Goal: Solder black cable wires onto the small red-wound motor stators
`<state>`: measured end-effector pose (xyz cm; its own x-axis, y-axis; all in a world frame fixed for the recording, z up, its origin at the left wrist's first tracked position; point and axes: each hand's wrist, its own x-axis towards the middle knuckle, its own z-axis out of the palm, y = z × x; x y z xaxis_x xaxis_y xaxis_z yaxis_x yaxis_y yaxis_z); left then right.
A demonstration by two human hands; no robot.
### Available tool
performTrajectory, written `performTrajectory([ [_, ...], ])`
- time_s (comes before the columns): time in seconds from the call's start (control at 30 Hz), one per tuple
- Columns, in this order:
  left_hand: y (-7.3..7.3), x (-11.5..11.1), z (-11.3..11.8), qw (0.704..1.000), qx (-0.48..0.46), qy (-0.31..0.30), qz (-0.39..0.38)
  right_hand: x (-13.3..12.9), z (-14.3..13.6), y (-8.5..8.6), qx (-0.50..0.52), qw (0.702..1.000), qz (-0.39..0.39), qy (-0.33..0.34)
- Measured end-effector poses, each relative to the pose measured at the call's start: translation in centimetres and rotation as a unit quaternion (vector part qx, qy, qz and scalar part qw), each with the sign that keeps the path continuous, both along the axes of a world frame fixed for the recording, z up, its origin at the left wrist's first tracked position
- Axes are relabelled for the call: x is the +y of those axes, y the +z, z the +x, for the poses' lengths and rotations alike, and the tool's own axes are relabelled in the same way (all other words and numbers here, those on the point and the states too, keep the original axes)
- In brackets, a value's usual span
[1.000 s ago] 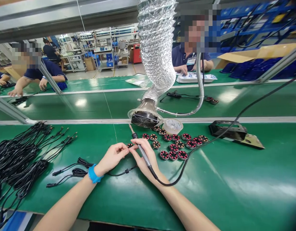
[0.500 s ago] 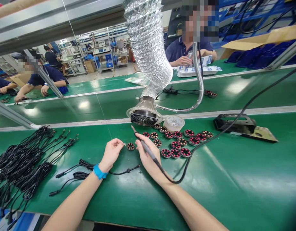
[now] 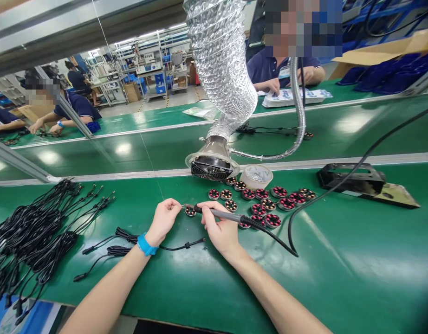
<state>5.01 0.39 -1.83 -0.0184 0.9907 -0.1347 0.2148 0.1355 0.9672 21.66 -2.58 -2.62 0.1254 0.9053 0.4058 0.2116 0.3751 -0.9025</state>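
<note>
My right hand (image 3: 221, 227) is closed around the grey handle of a soldering iron (image 3: 224, 214), which points left. The iron's tip is over a small round motor stator (image 3: 190, 212) lying on the green bench; whether they touch I cannot tell. Just left of it, my left hand (image 3: 164, 218) pinches thin solder wire (image 3: 152, 163) that hangs down from above, its short end reaching the stator's edge. Several more stators with red or copper windings (image 3: 258, 209) lie to the right of my right hand. A blue band circles my left wrist.
A fume extractor hood (image 3: 214, 160) hangs behind the hands. Black cables (image 3: 33, 232) heap at the left, with loose cables (image 3: 121, 251) nearer. A clear tape roll (image 3: 256, 176) and a soldering-iron stand (image 3: 363, 183) sit to the right. Co-workers (image 3: 280, 74) sit across the bench.
My right hand has turned the soldering iron from pointing away to pointing left, bringing its tip over the small stator. My left hand keeps its pinch by the stator.
</note>
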Motion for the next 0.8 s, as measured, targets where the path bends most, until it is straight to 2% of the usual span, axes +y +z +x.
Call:
performTrajectory([
  [0.3,0.18,-0.16,0.03,1.0,-0.003,-0.002,-0.001,0.03,-0.23,-0.12,-0.016,1.0,-0.005,0.013],
  [0.57,0.05,-0.09,-0.02,1.0,0.008,-0.002,0.006,-0.01,-0.05,-0.18,0.013,1.0,0.003,-0.018],
  [0.8,-0.23,-0.02,-0.06,1.0,0.007,0.0,0.008,0.01,-0.12,-0.06,0.011,1.0,-0.002,-0.017],
])
